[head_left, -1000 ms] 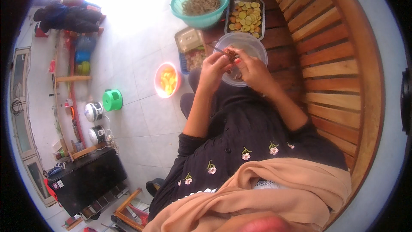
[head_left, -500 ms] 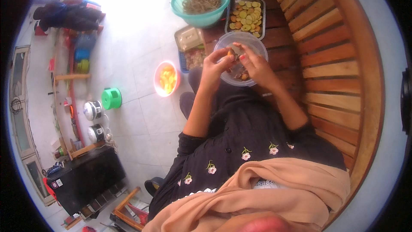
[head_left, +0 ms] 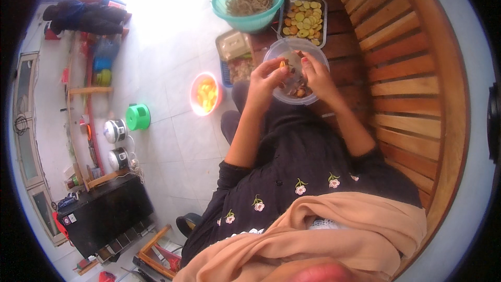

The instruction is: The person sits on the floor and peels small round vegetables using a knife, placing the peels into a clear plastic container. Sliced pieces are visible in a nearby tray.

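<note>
Over a clear plastic bowl [head_left: 283, 47], my left hand [head_left: 265, 78] pinches a small orange-and-brown piece [head_left: 284, 65] between thumb and fingertips. Its exact kind is too small to make out. My right hand [head_left: 319, 79] is close beside it, fingers bent together with a dark brown scrap [head_left: 299, 54] at the tips. Brown scraps and a roundish orange-brown piece [head_left: 301, 93] lie in the bottom of the bowl. Just beyond the bowl is a metal tray [head_left: 324, 18] of yellow round slices [head_left: 304, 19].
A turquoise colander [head_left: 245, 24] of greyish strands stands at the far end of the wooden bench [head_left: 347, 73]. Left of my knees are a lidded blue basket [head_left: 225, 74] and a pink-rimmed bowl [head_left: 193, 105] of yellow pieces. A green stool [head_left: 138, 117] stands on the tiles; slats rise at right.
My right hand has drawn slightly away from the left, and its fingers have folded in around a dark scrap. My left hand keeps its pinch. The whole view has shifted slightly.
</note>
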Demonstrator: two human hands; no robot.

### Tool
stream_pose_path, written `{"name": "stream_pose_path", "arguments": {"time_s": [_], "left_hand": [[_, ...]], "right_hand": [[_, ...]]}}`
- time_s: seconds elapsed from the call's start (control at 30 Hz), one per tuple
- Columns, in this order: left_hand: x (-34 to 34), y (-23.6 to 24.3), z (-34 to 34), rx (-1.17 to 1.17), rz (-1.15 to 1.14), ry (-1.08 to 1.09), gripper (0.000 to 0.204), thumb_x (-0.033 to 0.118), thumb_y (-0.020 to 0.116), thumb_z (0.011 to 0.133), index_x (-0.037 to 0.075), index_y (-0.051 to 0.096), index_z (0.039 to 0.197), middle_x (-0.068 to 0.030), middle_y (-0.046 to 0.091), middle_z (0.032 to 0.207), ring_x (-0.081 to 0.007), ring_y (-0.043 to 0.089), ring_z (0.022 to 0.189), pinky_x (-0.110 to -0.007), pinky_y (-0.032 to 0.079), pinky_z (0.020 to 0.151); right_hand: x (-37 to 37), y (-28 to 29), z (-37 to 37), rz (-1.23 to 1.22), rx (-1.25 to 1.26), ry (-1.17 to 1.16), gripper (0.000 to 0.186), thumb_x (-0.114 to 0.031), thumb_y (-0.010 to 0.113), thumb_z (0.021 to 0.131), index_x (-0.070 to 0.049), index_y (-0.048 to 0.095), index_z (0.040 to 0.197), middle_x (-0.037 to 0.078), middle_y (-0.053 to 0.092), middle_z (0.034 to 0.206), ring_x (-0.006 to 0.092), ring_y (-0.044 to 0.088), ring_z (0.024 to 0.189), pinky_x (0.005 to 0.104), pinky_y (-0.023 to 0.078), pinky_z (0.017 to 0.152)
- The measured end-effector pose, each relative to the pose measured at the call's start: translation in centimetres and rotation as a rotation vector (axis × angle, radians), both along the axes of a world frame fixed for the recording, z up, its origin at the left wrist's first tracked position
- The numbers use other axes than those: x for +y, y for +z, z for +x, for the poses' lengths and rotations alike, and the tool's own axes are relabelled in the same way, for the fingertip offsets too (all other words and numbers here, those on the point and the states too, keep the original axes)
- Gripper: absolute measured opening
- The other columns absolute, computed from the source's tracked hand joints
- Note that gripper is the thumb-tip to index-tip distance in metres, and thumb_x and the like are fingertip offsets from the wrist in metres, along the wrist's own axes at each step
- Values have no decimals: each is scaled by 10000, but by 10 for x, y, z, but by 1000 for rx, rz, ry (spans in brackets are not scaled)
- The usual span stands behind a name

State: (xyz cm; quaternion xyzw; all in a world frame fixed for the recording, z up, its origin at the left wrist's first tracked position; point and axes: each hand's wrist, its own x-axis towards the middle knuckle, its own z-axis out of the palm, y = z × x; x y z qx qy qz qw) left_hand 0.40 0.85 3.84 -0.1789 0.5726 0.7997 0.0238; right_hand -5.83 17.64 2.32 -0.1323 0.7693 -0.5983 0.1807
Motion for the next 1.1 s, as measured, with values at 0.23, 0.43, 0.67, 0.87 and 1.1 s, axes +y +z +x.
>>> {"name": "stream_pose_path", "arguments": {"time_s": [0.23, 0.43, 0.67, 0.87, 1.1], "left_hand": [[0, -6, 0, 54, -11, -30, 288, 131, 656, 921, -55, 623, 1138, -123, 655, 1102, -191, 651, 981, -303, 529, 876], [-7, -12, 1, 41, -41, -35, 273, 139, 668, 915, -66, 638, 1092, -111, 670, 1062, -172, 659, 909, -300, 536, 848], [0, -10, 4, 18, 42, 23, 374, 134, 683, 906, -80, 582, 1196, -177, 655, 1138, -242, 670, 1008, -323, 537, 887], [-1, -14, -1, 29, 144, 28, 393, 130, 669, 915, -79, 548, 1226, -192, 636, 1172, -266, 656, 1060, -357, 540, 917], [3, -12, 1, 62, 223, -25, 373, 149, 618, 947, -31, 529, 1262, -188, 628, 1189, -295, 657, 1038, -375, 539, 912]], "right_hand": [[2, 21, 12, -94, 183, 172, 334, -214, 463, 1005, -83, 542, 1302, 233, 647, 1157, 405, 644, 1027, 453, 505, 861], [-6, 20, 16, 186, 294, 140, 301, -218, 457, 996, -112, 540, 1265, 228, 654, 1123, 435, 614, 1035, 496, 498, 846], [-7, 9, 2, 83, -25, -12, 363, -249, 409, 1018, -100, 505, 1334, 245, 656, 1101, 452, 624, 1009, 494, 494, 838], [2, 14, 17, -87, 267, 109, 366, -266, 409, 1025, -92, 529, 1324, 263, 647, 1109, 445, 614, 1050, 475, 482, 877], [-2, -11, 5, 33, 154, -47, 366, -271, 431, 1024, -57, 561, 1290, 266, 636, 1142, 433, 619, 1054, 456, 485, 882]]}}
